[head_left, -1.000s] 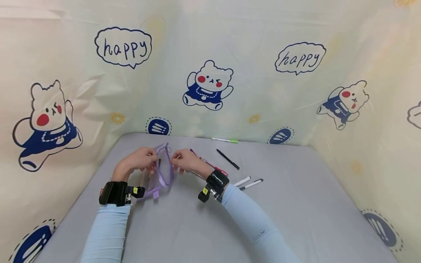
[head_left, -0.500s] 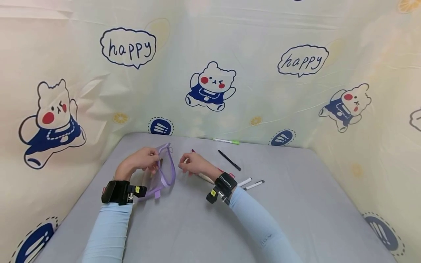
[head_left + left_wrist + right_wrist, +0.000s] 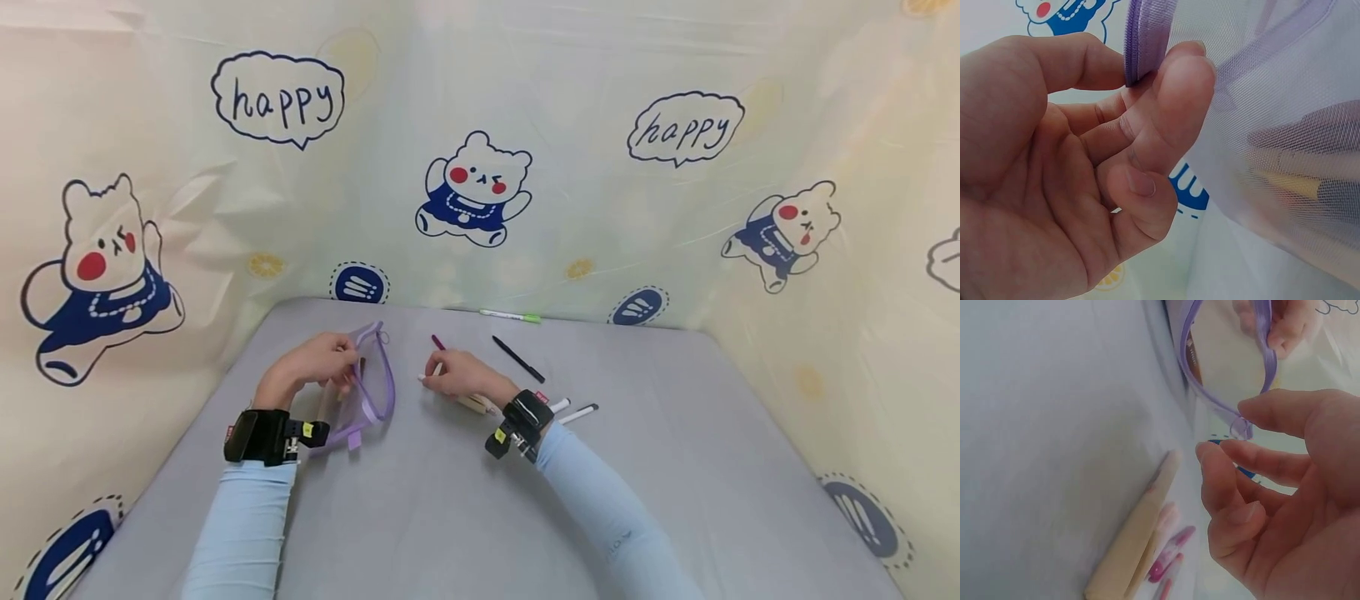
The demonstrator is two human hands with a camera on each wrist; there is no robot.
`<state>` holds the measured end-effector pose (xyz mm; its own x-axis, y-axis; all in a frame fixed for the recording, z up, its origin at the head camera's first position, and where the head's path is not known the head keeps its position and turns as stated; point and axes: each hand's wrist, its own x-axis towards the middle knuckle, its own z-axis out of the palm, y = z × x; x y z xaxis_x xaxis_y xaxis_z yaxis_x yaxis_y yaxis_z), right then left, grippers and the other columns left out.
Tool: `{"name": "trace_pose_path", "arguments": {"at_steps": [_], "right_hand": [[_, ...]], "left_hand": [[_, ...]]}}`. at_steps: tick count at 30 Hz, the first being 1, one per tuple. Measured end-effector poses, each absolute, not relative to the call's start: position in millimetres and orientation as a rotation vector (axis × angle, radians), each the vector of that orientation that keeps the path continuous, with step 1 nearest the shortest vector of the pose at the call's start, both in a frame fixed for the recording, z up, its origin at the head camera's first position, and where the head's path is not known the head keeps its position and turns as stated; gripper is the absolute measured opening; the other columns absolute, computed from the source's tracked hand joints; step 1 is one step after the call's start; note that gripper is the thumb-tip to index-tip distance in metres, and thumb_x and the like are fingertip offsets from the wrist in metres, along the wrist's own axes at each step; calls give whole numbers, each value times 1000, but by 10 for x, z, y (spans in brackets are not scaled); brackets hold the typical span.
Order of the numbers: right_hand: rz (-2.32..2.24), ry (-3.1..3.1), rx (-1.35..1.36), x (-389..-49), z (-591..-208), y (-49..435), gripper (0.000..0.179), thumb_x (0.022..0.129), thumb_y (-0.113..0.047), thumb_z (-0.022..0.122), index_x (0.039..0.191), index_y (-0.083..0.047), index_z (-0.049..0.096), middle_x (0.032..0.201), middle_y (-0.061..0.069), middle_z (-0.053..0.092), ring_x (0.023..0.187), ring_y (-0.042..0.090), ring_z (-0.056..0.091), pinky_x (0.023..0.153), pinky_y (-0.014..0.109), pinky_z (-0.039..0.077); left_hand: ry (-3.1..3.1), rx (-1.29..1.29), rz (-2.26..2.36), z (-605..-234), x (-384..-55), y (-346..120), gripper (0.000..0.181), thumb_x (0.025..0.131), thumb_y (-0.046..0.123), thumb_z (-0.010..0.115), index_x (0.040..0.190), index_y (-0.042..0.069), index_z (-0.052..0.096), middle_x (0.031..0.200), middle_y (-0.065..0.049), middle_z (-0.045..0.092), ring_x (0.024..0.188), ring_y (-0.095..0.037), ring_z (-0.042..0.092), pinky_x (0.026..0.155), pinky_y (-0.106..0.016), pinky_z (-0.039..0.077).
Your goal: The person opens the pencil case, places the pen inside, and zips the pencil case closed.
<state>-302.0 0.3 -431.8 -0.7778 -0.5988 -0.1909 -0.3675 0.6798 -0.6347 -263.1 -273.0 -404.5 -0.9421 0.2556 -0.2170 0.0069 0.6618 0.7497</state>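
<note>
1. The left hand (image 3: 318,358) pinches the edge of a purple mesh pouch (image 3: 1150,37); the pouch lies between both hands, its mouth facing the right hand (image 3: 461,372).
2. The right hand is narrow and unfilled; its thumb stands apart from loosely curled fingers.
3. Below it lie a beige pen (image 3: 1138,531) and a magenta pen (image 3: 1171,553); beyond it, a black pen (image 3: 518,359).

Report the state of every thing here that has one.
Bag: unzipped, mouth open, something inside
Left hand: pinching the bag
Right hand: raised, fingers parted, empty
Beige pens: lying side by side
Pink pen: lying
Black pen: lying, cap unclear
Green pen: lying
White pens: lying, partly hidden
Backdrop: hanging, creased
</note>
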Motion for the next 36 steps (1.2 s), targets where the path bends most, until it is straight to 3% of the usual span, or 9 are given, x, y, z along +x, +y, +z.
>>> {"name": "trace_pose_path", "arguments": {"at_steps": [8,20,36], "right_hand": [[-730,2591,-767,-3081,-4352,78,18,96,-29,60,108,-15,63,98,2,63,77,14,61,65,25,50],[-686,2655,-742,-3077,-4375,171,18,96,-28,60,109,-16,63,93,2,61,73,13,57,60,25,47],[-489,2740,-748,-3068,-4524,165,19,93,-29,65,108,-18,64,91,-2,62,70,12,55,56,24,45]], "left_hand": [[2598,225,1137,-4001,-2640,-2721,19,98,15,44,98,1,56,75,-6,66,66,-22,65,52,-26,36],[2584,245,1137,-3964,-2662,-2726,24,98,15,43,106,-4,54,76,-5,66,65,-22,67,50,-25,34],[2600,240,1121,-4029,-2639,-2731,20,97,14,43,99,-1,56,73,-5,66,66,-23,66,50,-24,34]]}}
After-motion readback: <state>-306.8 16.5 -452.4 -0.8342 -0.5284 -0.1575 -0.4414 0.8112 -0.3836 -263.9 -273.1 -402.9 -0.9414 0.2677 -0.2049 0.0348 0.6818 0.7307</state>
